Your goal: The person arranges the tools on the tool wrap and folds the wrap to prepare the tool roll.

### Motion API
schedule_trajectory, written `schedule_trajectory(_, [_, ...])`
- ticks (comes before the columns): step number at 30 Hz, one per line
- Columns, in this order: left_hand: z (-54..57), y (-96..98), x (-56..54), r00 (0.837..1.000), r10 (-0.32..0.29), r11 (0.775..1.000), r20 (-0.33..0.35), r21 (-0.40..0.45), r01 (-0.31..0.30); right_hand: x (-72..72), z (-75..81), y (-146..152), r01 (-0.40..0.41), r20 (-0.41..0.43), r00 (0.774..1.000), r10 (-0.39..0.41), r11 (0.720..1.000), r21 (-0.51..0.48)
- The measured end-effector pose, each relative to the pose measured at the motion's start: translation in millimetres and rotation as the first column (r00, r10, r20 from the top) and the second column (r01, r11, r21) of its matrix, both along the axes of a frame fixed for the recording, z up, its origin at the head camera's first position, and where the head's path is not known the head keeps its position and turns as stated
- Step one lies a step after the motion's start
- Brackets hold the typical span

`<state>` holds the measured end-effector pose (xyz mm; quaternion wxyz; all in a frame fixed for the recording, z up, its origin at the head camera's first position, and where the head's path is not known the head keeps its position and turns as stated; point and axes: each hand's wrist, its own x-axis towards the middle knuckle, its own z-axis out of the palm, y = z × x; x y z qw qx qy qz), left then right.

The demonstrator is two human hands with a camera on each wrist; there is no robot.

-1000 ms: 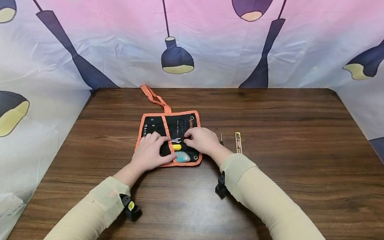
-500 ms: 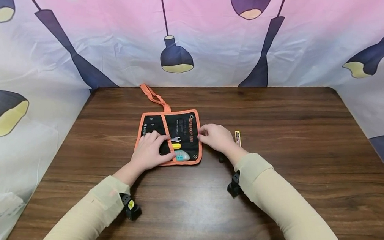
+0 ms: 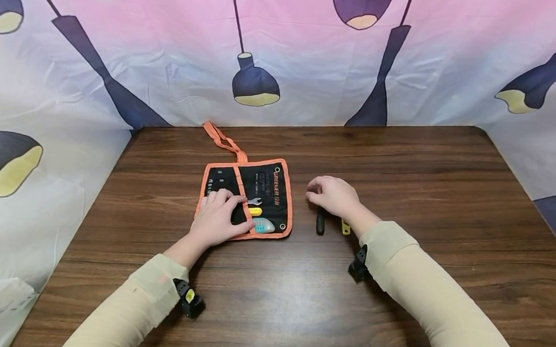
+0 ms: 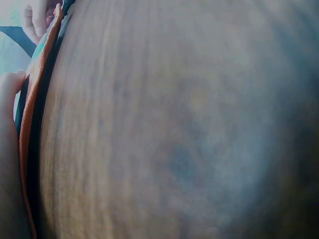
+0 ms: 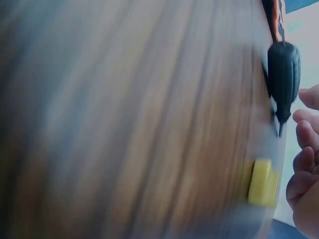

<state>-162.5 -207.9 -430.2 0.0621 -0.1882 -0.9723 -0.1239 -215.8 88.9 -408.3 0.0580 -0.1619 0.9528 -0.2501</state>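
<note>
In the head view my left hand [image 3: 215, 220] rests on a black tool pouch [image 3: 257, 180] with orange trim, fingers spread over its pocket band. Sticking out of the pockets are an open-ended wrench [image 3: 254, 201], a yellow-ended item [image 3: 256, 212] and a grey and teal item [image 3: 264, 226]. My right hand [image 3: 334, 195] is above the table right of the pouch, fingers loosely bent and holding nothing. Below its fingers lies a small screwdriver [image 3: 320, 225] with a black ribbed handle, also seen in the right wrist view. A slim yellow tool [image 3: 345, 227] lies partly hidden under the wrist.
The dark wood table [image 3: 267, 299] carries everything. From the pouch's far edge an orange strap [image 3: 225, 142] runs toward the back. A cloth backdrop [image 3: 312, 61] printed with lamps hangs behind the table.
My right hand has left the pouch and moved right, over the screwdriver and the yellow tool. The left hand and the pouch have stayed in place.
</note>
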Motion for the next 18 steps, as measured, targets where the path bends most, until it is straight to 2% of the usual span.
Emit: schedule_trajectory(18, [0.5, 0.6, -2.2, 1.000, 0.003, 1.000, 0.028, -0.007, -0.002, 10.2, -4.1, 46.0, 0.047, -0.013, 0.999, -0.047, 0.998, -0.040])
